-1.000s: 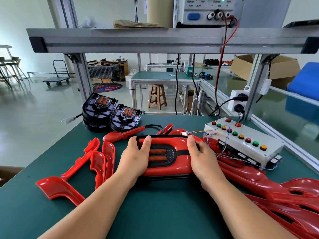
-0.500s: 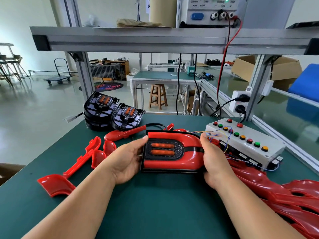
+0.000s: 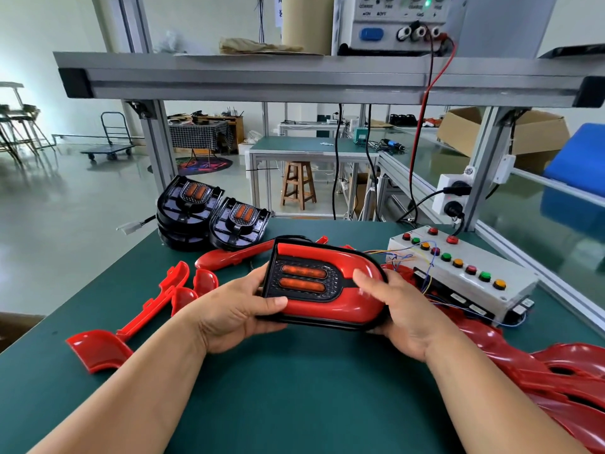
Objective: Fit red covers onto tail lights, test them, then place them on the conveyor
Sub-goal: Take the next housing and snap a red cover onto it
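The tail light (image 3: 322,286), red cover fitted and its 2 orange lenses facing up, sits tilted above the green table (image 3: 294,388) at its middle. The left hand (image 3: 235,309) clasps its left end, the right hand (image 3: 404,309) its rounded right end. Loose red covers (image 3: 556,371) lie right, the button box (image 3: 465,273) beyond, 2 bare light units (image 3: 212,214) far left.

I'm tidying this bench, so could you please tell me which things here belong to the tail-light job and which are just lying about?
Belongs to the job:
- covered tail light, held by left hand and right hand
- uncovered tail lights
- loose red covers
- button test box
- power supply

Lying about:
- cardboard box
- wooden stool
- platform trolley
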Available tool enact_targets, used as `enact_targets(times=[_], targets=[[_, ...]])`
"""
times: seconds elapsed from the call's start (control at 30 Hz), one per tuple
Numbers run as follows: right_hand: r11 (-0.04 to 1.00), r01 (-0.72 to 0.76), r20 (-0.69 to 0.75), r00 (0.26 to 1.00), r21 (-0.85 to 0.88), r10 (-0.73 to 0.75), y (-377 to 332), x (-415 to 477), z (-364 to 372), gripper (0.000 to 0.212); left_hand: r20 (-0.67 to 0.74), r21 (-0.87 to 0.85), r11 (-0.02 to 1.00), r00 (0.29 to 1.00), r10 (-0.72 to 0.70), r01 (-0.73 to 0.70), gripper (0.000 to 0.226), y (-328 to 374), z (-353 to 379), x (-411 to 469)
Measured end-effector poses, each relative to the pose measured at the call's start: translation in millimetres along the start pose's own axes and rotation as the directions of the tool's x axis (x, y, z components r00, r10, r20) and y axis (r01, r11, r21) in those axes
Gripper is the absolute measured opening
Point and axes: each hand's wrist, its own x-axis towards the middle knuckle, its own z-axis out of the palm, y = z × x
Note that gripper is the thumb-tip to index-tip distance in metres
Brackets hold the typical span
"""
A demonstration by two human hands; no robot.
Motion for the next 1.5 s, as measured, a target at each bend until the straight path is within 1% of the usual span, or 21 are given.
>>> enact_targets(times=[0.07, 0.1, 0.37, 0.5, 0.63, 0.77, 0.83, 0.9, 1.0, 1.07, 1.13, 1.23, 1.37, 1.4, 1.43, 1.5], targets=[[0.998, -0.028, 0.114, 0.993, -0.062, 0.035, -1.4, -5.1, -5.2, 0.069, -0.002, -0.011, 1.0, 1.0, -0.004, 0.004, 0.059, 0.2, -3.3, -1.1], [0.996, -0.038, 0.135, 0.99, -0.08, 0.048, -1.6, -6.7, -7.1, 0.071, 0.001, -0.018, 1.0, 1.0, -0.009, 0.009, 0.058, 0.3, -4.3, -1.3], [0.995, 0.014, 0.129, 0.992, -0.1, -0.001, -7.1, -7.7, -10.6, 0.073, -0.023, -0.039, 0.999, 1.0, -0.02, 0.019, 0.062, -1.9, -1.4, 4.0], [0.996, -0.004, 0.134, 0.991, -0.094, 0.017, -2.2, -6.0, -8.4, 0.072, -0.005, -0.02, 0.999, 0.999, -0.046, 0.046, 0.064, 0.8, -6.5, -0.1], [0.993, -0.041, 0.157, 0.986, -0.113, 0.059, 1.2, -6.3, -3.5, 0.072, 0.041, 0.072, 0.991, 0.993, -0.115, 0.111, 0.067, 6.7, -15.6, -8.0], [0.985, -0.079, 0.174, 0.979, -0.152, 0.105, -2.6, -10.7, -1.5, 0.069, 0.065, 0.197, 0.961, 0.975, -0.211, 0.195, 0.06, 15.5, -20.8, -15.5], [0.979, -0.096, 0.171, 0.977, -0.179, 0.127, -5.6, -12.3, -1.7, 0.066, 0.066, 0.253, 0.946, 0.971, -0.228, 0.205, 0.056, 19.3, -23.8, -18.9], [0.968, -0.117, 0.163, 0.974, -0.223, 0.155, -8.2, -14.5, -2.3, 0.064, 0.071, 0.262, 0.944, 0.972, -0.225, 0.2, 0.055, 21.2, -26.0, -21.2], [0.914, -0.128, 0.133, 0.972, -0.386, 0.192, -13.3, -19.5, -1.3, 0.069, 0.093, 0.255, 0.948, 0.971, -0.219, 0.19, 0.057, 21.8, -28.4, -23.2], [0.853, -0.114, 0.105, 0.975, -0.51, 0.193, -16.8, -21.8, -2.0, 0.072, 0.109, 0.279, 0.941, 0.967, -0.231, 0.193, 0.056, 23.2, -28.5, -24.3], [0.804, -0.107, 0.101, 0.974, -0.585, 0.204, -20.3, -23.3, -3.4, 0.071, 0.115, 0.318, 0.924, 0.959, -0.26, 0.212, 0.053, 25.0, -27.6, -25.2], [0.762, -0.119, 0.131, 0.957, -0.636, 0.258, -24.7, -26.1, -3.4, 0.058, 0.107, 0.349, 0.905, 0.948, -0.299, 0.246, 0.045, 27.3, -25.3, -25.0], [0.77, -0.107, 0.178, 0.944, -0.628, 0.276, -27.2, -28.0, -3.7, 0.046, 0.094, 0.378, 0.886, 0.941, -0.326, 0.269, 0.046, 28.5, -23.6, -25.1], [0.757, -0.107, 0.168, 0.946, -0.645, 0.277, -27.5, -28.7, -3.3, 0.045, 0.093, 0.38, 0.884, 0.94, -0.328, 0.271, 0.046, 28.8, -23.5, -25.2], [0.732, -0.109, 0.147, 0.95, -0.672, 0.276, -28.3, -29.2, -2.9, 0.049, 0.091, 0.379, 0.883, 0.938, -0.333, 0.277, 0.045, 28.7, -24.1, -24.8], [0.677, -0.099, 0.101, 0.963, -0.729, 0.25, -30.2, -29.7, -3.8, 0.064, 0.088, 0.369, 0.883, 0.935, -0.344, 0.29, 0.047, 29.5, -25.8, -24.2]])
